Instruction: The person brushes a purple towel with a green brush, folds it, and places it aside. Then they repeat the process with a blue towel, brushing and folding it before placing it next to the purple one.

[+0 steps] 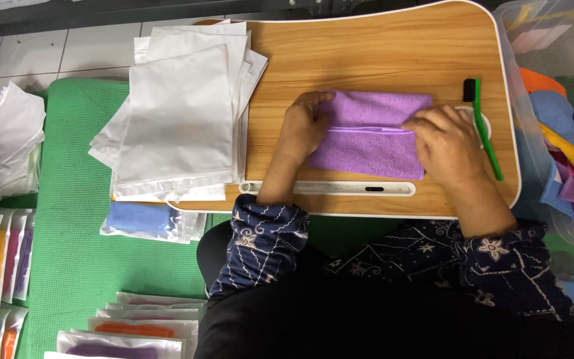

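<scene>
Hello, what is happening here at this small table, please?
A person sits at a small wooden lap table with both hands on a folded purple cloth. The left hand presses its left end, and the right hand rests on its right end. A stack of white pouches lies on the left side of the table, and a green-handled brush lies on the right. A clear bin of coloured cloths stands further right.

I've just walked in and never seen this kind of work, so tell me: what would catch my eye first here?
Most striking is the purple cloth, folded in the middle of the wooden lap table, with the left hand pressing its left end and the right hand flat on its right end. A thick stack of white bags covers the table's left side. A green brush lies along the right edge.
</scene>
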